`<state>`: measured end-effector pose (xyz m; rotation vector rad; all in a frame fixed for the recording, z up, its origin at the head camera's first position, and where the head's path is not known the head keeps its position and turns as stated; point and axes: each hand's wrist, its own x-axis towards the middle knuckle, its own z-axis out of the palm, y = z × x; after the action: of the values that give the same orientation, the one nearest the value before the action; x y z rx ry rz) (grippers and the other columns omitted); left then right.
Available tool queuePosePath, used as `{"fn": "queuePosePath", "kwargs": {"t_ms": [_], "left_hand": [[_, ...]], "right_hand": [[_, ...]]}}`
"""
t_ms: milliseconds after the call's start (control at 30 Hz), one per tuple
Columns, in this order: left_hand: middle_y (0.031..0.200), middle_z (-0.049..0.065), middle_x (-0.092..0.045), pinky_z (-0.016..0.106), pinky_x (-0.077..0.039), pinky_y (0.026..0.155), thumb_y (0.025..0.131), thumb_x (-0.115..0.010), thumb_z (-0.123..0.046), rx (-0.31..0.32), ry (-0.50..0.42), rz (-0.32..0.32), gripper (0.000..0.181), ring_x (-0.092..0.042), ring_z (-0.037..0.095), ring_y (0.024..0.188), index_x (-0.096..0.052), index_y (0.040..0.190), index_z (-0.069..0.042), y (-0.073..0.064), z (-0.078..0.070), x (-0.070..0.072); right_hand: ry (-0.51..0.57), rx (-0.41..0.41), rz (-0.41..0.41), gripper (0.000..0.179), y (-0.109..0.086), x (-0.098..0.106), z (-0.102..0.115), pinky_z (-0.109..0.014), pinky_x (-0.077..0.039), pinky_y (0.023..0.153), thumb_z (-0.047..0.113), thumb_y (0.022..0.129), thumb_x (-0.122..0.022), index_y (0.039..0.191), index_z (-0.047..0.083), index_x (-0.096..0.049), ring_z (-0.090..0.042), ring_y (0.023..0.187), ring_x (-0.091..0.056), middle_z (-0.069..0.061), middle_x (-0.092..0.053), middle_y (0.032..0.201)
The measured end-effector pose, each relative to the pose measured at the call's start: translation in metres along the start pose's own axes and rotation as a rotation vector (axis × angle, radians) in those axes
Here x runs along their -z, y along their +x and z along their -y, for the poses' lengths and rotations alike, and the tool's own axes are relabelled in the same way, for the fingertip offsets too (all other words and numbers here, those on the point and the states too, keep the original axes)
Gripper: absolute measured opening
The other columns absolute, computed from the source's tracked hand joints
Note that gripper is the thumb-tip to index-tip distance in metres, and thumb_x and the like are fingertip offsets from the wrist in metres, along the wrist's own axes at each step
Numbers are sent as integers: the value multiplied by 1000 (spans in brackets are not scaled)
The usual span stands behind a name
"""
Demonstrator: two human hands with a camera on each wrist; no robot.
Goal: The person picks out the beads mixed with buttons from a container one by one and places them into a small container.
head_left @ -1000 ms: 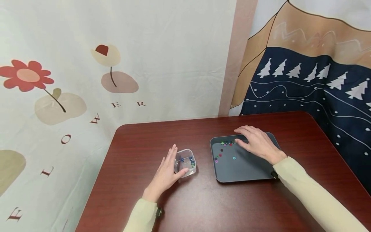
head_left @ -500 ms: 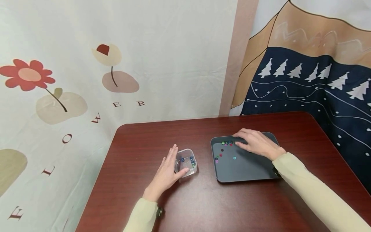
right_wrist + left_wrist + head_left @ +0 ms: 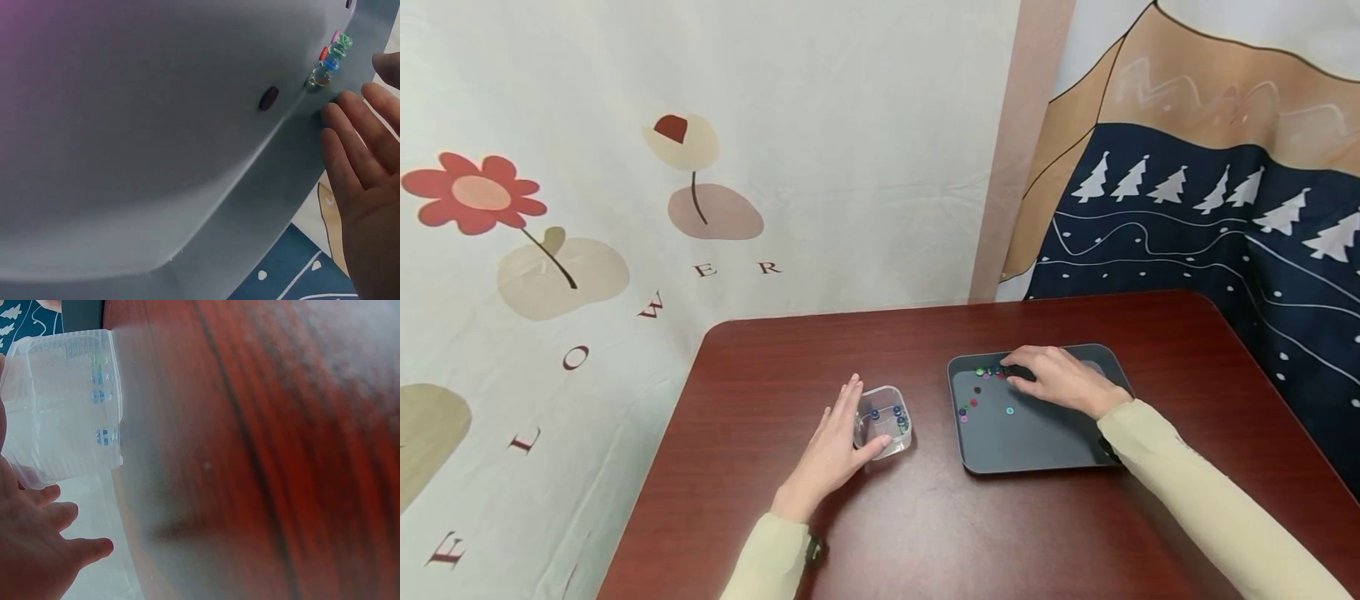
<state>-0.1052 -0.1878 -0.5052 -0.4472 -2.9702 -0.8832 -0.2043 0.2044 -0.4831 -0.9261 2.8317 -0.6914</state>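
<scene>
My left hand point(image 3: 827, 450) rests against a small clear plastic container point(image 3: 883, 396), its fingers straight along the left side and its thumb across the near rim. Several blue and green glass beads point(image 3: 98, 395) lie inside it. My right hand point(image 3: 1063, 382) reaches into a dark grey tray point(image 3: 1030, 454), fingertips down by the far wall. In the right wrist view, clear glass beads point(image 3: 331, 64) with coloured cores lie along that wall, just beyond the fingers. No bead shows between the fingers. A dark oval disc point(image 3: 269, 99) lies nearby on the tray floor.
Small coloured pieces point(image 3: 973, 403) lie scattered at the tray's left side, and a light blue ring-like piece point(image 3: 1010, 411) sits nearer its middle. The reddish-brown table point(image 3: 917, 533) bears the container and tray. A printed cloth point(image 3: 865, 167) hangs behind the far edge.
My right hand has lowered into the tray, its fingertips coming down beside the beads at the far wall. The left hand and container stay in place.
</scene>
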Motion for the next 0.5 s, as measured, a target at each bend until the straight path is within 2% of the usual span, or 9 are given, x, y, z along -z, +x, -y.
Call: {"fn": "queuePosePath", "kwargs": {"t_ms": [300, 500], "left_hand": [[171, 11, -21, 64, -24, 120, 93, -73, -52, -12, -6, -6, 99, -22, 37, 156, -25, 163, -1, 0, 1, -1], [172, 10, -20, 63, -23, 121, 93, -73, -52, -4, -5, -2, 99, -21, 36, 156, -24, 163, -2, 1, 3, -2]], "right_hand": [[4, -17, 17, 39, -1, -6, -4, -53, -54, 100, 18, 97, -75, 133, 5, -69, -30, 114, -67, -17, -67, 131], [18, -32, 16, 39, 1, -11, -7, -50, -56, 97, 17, 96, -75, 132, 4, -69, -26, 107, -67, -14, -69, 126]]}}
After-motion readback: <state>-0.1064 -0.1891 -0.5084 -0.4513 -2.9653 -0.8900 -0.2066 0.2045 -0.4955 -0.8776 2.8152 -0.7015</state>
